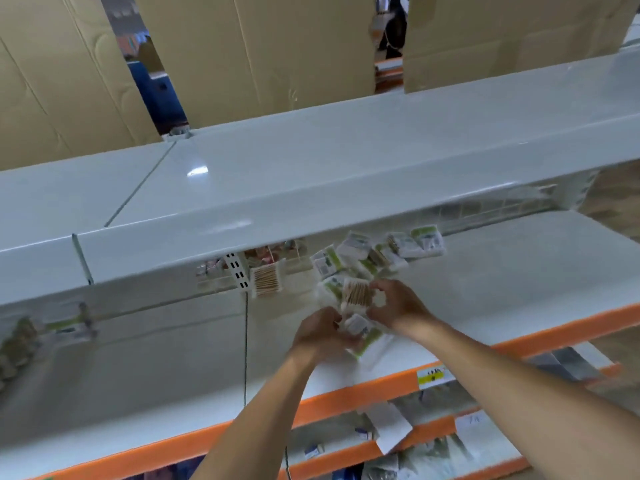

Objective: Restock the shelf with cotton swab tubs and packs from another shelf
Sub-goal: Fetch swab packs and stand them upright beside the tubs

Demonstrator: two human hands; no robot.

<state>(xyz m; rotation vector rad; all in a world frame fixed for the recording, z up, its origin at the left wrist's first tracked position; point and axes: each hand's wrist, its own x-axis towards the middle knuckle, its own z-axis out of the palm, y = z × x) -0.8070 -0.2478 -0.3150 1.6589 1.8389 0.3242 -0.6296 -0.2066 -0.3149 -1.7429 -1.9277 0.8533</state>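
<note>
We reach both arms in over the white shelf (502, 271) with the orange front edge, under the deeper white top shelf (311, 174). Our left hand (320, 332) has its fingers curled round a green-and-white cotton swab pack (362, 329), held just above the shelf surface. Our right hand (398, 304) pinches the side of a clear tub of wooden swabs (356, 292), thumb and fingers bent round it (the picture is motion-blurred, so the exact grip is soft). The tub and the pack touch between our hands. Behind them, further back on the same shelf, a loose heap of more swab packs (377, 252) lies against the back. To its left, another clear swab tub (266, 279) stands beside the slotted upright (239, 270). Cardboard boxes (242, 46) stand behind the top shelf.
</note>
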